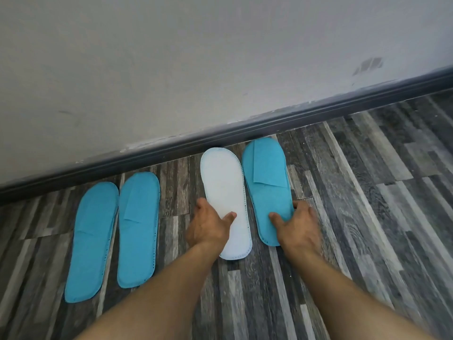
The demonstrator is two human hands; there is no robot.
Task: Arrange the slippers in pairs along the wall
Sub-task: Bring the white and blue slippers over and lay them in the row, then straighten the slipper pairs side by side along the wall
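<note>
Head view, white slipper (pixel 224 190) under left fingers (pixel 230 215)

Two blue slippers (pixel 111 235) lay paired at left by the wall (pixel 196 57). My left hand (pixel 208 225) rested on the white-soled slipper (pixel 224 190), my right hand (pixel 297 225) on the blue slipper (pixel 266 182) beside it.

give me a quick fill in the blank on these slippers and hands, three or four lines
1. The number of slippers on the floor is ____.
2. The left hand rests on the slipper whose colour is ____.
3. The right hand touches the blue slipper at its ____ end.
4. The toes of all the slippers point toward the ____.

Missing words: four; white; heel; wall
</note>
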